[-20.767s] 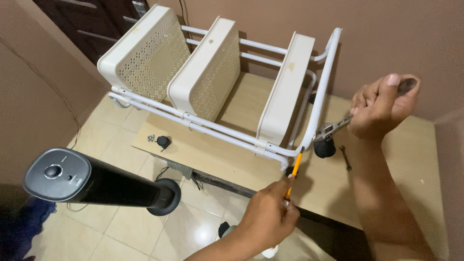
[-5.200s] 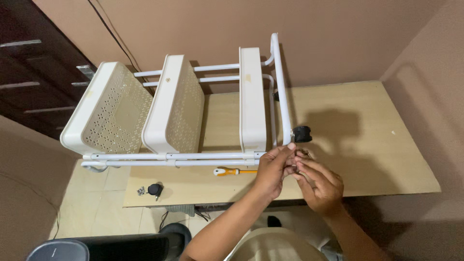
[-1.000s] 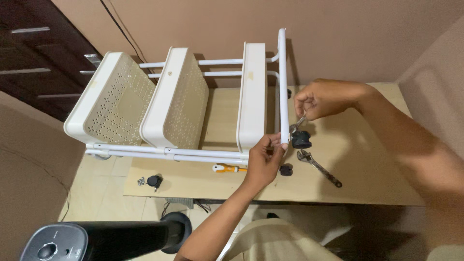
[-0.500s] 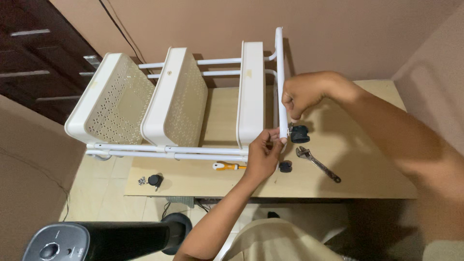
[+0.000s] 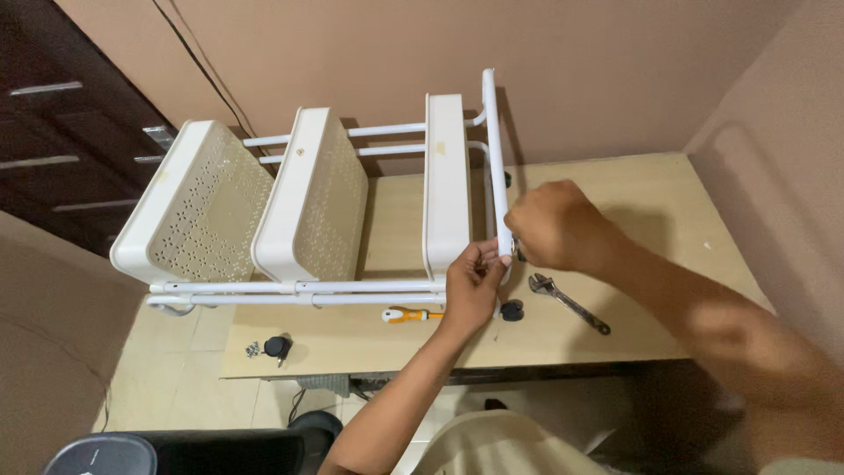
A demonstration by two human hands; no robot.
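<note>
Both hands on the white cart [image 5: 444, 189], lying sideways across the table [image 5: 615, 185]: left hand [image 5: 472, 286] pinches its corner, right hand [image 5: 549, 227] closes around the end rail [image 5: 492, 141]. Wrench [image 5: 567, 302] rests near the front edge.

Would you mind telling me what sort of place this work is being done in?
Probably a room in a home, not a workshop: a light wooden desk in a corner of plain pinkish-brown walls, a pale tiled floor, and a dark wooden cabinet at the left.

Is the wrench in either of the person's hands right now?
No: the wrench lies on the wooden table, while the left hand and right hand are at the cart's white tube.
</note>
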